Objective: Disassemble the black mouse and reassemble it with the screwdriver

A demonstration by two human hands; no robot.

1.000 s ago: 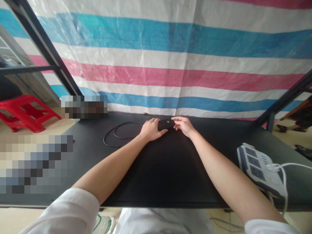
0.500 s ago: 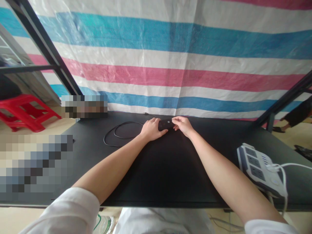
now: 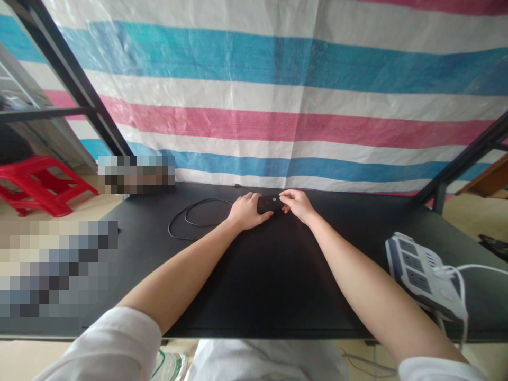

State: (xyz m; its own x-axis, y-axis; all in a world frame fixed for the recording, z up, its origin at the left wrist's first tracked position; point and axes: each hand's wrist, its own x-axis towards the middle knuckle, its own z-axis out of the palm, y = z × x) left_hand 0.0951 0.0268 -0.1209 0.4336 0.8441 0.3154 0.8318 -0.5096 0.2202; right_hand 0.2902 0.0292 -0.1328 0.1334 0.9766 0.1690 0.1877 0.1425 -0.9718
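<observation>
A small black oblong device [image 3: 269, 203] with a light round mark near its right end lies at the back middle of the black table. My left hand [image 3: 246, 210] is closed round its left end, thumb along the near side. At the right end, my right hand [image 3: 296, 203] has thumb and forefinger pinched against the device; the other fingers are curled. Whether those fingertips also hold something small cannot be made out. Left of my left hand, a thin black cable [image 3: 170, 225] lies in loose loops, and a small cable end [image 3: 238, 186] shows behind it.
A white power strip [image 3: 424, 272] with white cords plugged in sits on the table's right side, near my right forearm. Blurred-out items cover the left side. Metal posts [image 3: 79, 79] and a striped sheet [image 3: 257, 127] bound the back. A red stool [image 3: 43, 185] stands beyond the left.
Both hands and the black device have stayed practically in place. At the right edge, a person's leg and shoe have gone from view, and a brown wooden-looking thing shows there.
</observation>
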